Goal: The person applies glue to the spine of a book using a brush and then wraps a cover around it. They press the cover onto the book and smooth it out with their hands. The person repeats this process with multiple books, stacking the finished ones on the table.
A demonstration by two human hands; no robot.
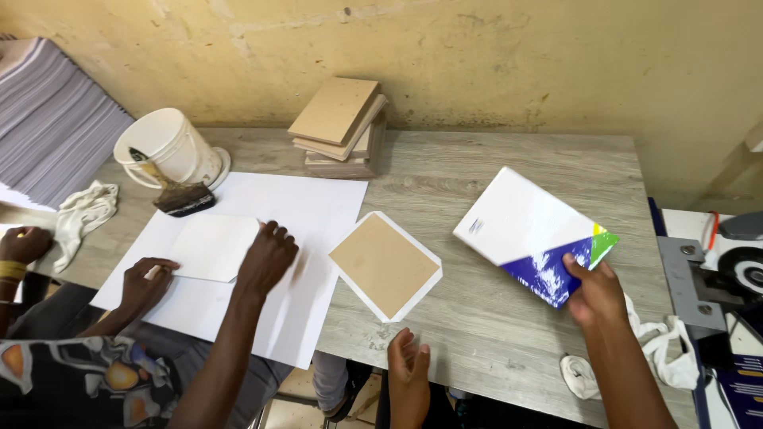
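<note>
Nearest, the person's left hand (408, 367) hovers open at the tabletop (493, 318) edge, just short of the brown board on white paper (385, 265). Further right, the right hand (594, 290) pinches the white-and-blue book (524, 230) by one corner; so shallow a grip might let it slip.

The stack of grey sheets (48, 119) runs off the left edge, so its full height is lost. The machine (727, 270) at the right is cut off, its shape unclear. The right hand (596, 292) covers the booklet (524, 230) corner. A co-worker's hand (24, 242) at far left is half out of view. The brush (181, 197) bristles are too dark to make out.
</note>
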